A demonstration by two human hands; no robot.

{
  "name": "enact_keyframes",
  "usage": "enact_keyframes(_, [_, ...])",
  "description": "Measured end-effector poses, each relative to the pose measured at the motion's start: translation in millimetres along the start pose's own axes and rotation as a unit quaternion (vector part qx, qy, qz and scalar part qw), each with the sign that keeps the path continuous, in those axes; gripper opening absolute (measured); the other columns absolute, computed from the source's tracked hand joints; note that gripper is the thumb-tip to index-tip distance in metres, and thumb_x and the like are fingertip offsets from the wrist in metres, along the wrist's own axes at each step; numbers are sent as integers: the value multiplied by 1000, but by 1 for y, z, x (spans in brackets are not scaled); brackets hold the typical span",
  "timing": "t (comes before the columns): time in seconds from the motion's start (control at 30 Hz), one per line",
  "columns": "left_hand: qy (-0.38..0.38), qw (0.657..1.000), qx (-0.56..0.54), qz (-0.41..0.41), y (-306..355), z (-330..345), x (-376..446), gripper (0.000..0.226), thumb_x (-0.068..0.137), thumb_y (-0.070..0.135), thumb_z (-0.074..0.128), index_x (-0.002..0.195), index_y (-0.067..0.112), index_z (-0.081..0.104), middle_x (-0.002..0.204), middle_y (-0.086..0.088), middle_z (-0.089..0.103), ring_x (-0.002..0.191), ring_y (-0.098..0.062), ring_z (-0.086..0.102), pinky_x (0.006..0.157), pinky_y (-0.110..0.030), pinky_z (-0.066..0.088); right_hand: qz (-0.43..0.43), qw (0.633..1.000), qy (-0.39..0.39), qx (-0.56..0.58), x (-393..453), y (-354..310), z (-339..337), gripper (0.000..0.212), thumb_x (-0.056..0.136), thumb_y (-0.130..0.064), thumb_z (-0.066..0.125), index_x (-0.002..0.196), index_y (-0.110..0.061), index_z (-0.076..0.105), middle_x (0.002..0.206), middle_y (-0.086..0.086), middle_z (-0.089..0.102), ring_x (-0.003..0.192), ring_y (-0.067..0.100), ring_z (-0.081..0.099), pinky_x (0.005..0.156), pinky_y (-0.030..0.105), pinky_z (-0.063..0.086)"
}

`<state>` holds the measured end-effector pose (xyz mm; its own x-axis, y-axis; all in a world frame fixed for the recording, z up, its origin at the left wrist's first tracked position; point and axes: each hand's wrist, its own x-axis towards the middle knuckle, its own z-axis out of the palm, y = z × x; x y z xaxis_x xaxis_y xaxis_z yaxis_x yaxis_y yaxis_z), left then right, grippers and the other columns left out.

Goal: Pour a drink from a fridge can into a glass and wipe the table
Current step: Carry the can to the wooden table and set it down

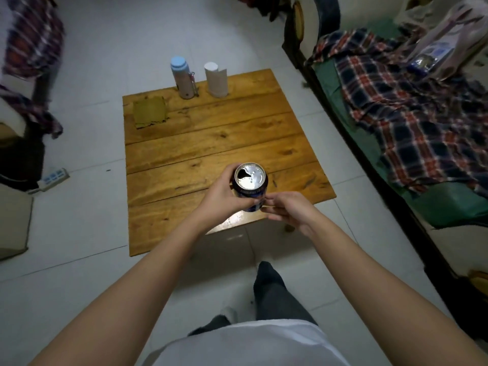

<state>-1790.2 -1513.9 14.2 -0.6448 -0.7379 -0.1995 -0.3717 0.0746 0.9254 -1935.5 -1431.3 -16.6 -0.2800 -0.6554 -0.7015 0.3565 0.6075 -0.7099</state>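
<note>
Head view looks down along both bare forearms to the can (250, 186), which is held upright above the near part of the wooden table (211, 133). Its long axis stands vertical and its silver top faces the camera; the mouth is already open, a dark hole at the left side of the lid. The left hand (221, 194) wraps its fingers around the left wall of the can and carries it. The right hand (285, 210) is at the lower right of the can, with fingertips curled against the side; I cannot tell if they pinch something small or only steady the can. Both hands are equally near to it.

No glass is visible anywhere, so I judge that pouring cannot start from here until one is found.

Farther on the table, at the left, lies a flat olive cloth (150, 112), well apart from the hands; the left hand is nearer to it. At the far edge stand a bottle (182, 77) with a pale blue cap and a paper roll (216, 80), near each other. The middle boards between can and cloth are bare wood. A bed (396, 114) runs close along the right edge of the table.
</note>
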Motion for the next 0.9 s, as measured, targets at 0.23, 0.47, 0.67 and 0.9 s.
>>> enact_keyframes(0.23, [65, 997, -4, -34, 12, 4, 67, 68, 63, 7, 81, 114, 31, 41, 101, 24, 52, 102, -7, 52, 93, -19, 41, 14, 998, -44, -32, 66, -58, -19, 22, 93, -7, 44, 104, -2, 61, 99, 12, 64, 92, 21, 63, 69, 24, 54])
enact_keyframes(0.47, [118, 992, -9, -49, -1, 6, 119, 69, 62, 12, 82, 116, 31, 43, 109, 17, 55, 107, -5, 51, 94, -16, 40, 26, 996, -73, -34, 123, -87, -23, 18, 93, -7, 44, 87, -9, 61, 91, 9, 64, 77, 17, 63, 58, 17, 55])
enact_keyframes(0.67, [143, 988, 13, -56, -31, 6, 166, 76, 57, 22, 84, 123, 21, 47, 123, -1, 54, 114, -13, 50, 99, -24, 39, 40, 996, -66, -33, 174, -97, -19, 23, 92, -5, 44, 78, -10, 61, 80, 4, 62, 74, 13, 61, 65, 20, 52])
enact_keyframes(0.9, [149, 986, 10, -77, -72, 8, 216, 73, 61, 8, 82, 125, 14, 47, 114, 6, 54, 106, -6, 51, 84, 2, 33, 58, 998, -28, -8, 245, -87, -12, 21, 90, 0, 42, 85, 3, 62, 77, 5, 59, 80, 20, 58, 79, 32, 50])
